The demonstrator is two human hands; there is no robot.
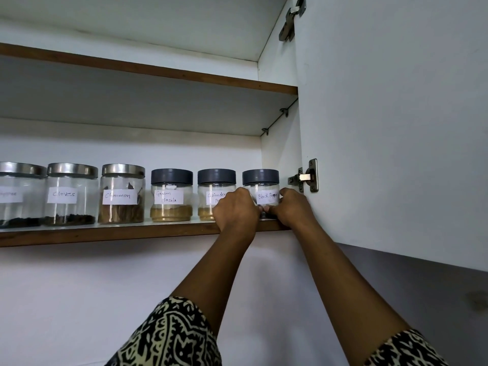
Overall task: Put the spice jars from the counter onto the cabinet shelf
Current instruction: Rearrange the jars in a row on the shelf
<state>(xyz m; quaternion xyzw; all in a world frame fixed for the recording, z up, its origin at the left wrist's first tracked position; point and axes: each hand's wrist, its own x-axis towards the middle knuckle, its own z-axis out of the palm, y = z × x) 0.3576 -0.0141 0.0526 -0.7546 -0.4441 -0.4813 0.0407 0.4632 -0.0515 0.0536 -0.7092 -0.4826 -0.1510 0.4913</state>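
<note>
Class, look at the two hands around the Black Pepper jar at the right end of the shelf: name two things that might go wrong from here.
1. The Black Pepper jar stands near the shelf's front edge; a nudge might tip it off.
2. The left hand lies against the Coriander jar, so it may get knocked.

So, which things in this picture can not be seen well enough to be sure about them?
All in the head view:
- Leftmost jar: cut by the left edge; label unreadable.
- Coriander jar: the left hand covers the label's end and part of the contents.
- Black Pepper jar: both hands hide its lower half; the right hand covers its right side, so contents and base on the shelf are unclear.
- Counter: out of frame.
</note>
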